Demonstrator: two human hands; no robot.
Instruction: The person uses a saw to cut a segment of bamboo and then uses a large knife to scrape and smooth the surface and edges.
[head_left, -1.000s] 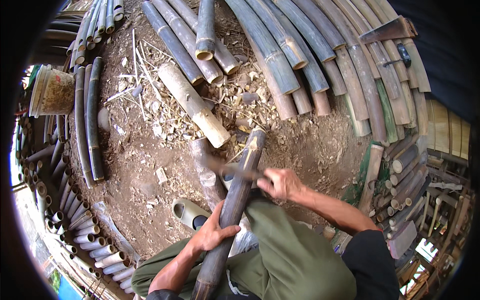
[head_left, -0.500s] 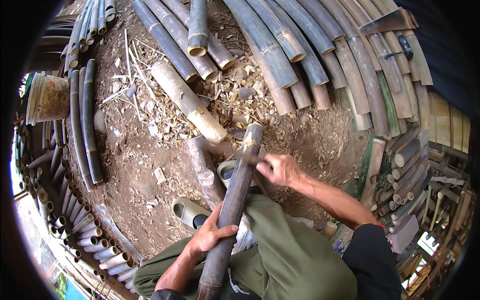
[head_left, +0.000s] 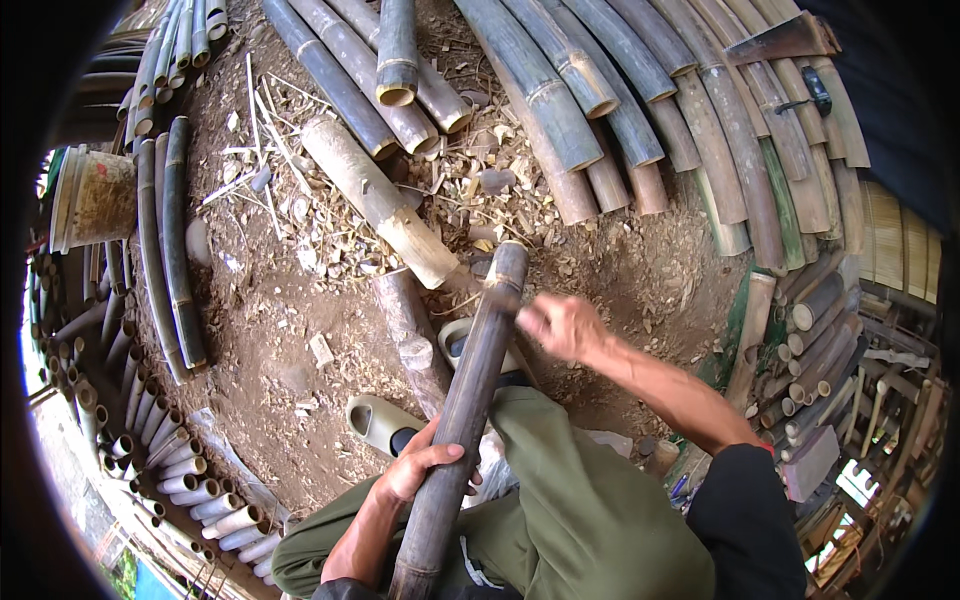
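A dark bamboo pole (head_left: 462, 385) slants up from my lap, its far end near the middle of the view. My left hand (head_left: 420, 466) is wrapped round its lower part, thumb on top. Beside the pole's upper end, my right hand (head_left: 566, 328) is closed on a knife, smeared by motion. Its blurred blade (head_left: 462, 284) shows left of the pole, and the pole hides part of it. Just beyond, a pale log (head_left: 375, 205) lies on the ground, its near end cut light. A second, rough log (head_left: 413, 340) lies left of the pole.
Wood chips (head_left: 300, 215) litter the dirt floor. Cut bamboo poles (head_left: 560, 110) lie in rows ahead, with a handsaw (head_left: 785, 42) on those at the right. A dirty bucket (head_left: 95, 198) stands at left. Stacked bamboo (head_left: 190, 480) lines both sides. My slipper (head_left: 378, 422) is near the pole.
The pole has turned, so the pale cut patch near its far end no longer shows. My right hand has shifted slightly right with the knife. My left hand's grip has changed a little.
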